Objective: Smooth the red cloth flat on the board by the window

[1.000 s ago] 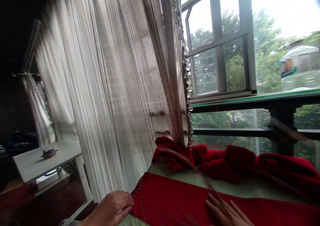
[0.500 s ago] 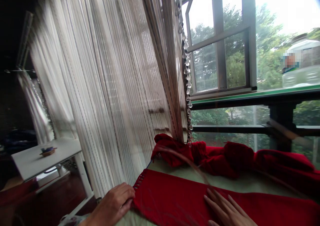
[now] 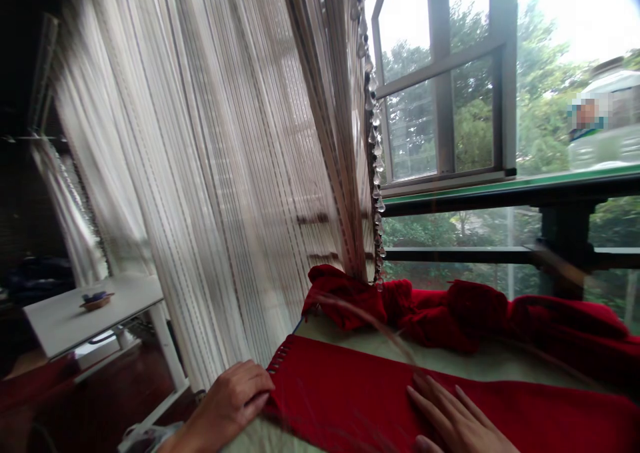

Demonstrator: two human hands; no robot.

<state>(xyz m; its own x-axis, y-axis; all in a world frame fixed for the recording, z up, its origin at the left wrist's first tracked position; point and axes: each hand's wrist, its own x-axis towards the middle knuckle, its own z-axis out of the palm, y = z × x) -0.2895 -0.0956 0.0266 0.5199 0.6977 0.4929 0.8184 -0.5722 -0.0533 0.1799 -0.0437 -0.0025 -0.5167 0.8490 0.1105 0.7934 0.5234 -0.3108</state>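
A red scarf point(image 3: 345, 379) with a short fringe at its left end lies spread over a pale green surface. My left hand point(image 3: 240, 393) is closed on its left edge, just below the fringe, with thumb and fingers together there. My right hand point(image 3: 453, 409) rests flat on the scarf farther right, palm down with the fingers stretched and slightly apart. More bunched red cloth point(image 3: 465, 313) lies in folds along the far side of the surface. Blurred strands cross the view in front of the cloth.
A striped sheer curtain point(image 3: 200, 173) with a beaded edge point(image 3: 376, 173) hangs beyond my left hand. Behind the surface are a dark railing point(image 3: 460, 255) and an open window point(image 3: 445, 106). At the left stands a white table point(image 3: 55, 313) with a small basket point(image 3: 97, 301). A person's blurred shape shows outside.
The view has shifted slightly. Both hands keep nearly the same places on the scarf, and the cloth lies as before.
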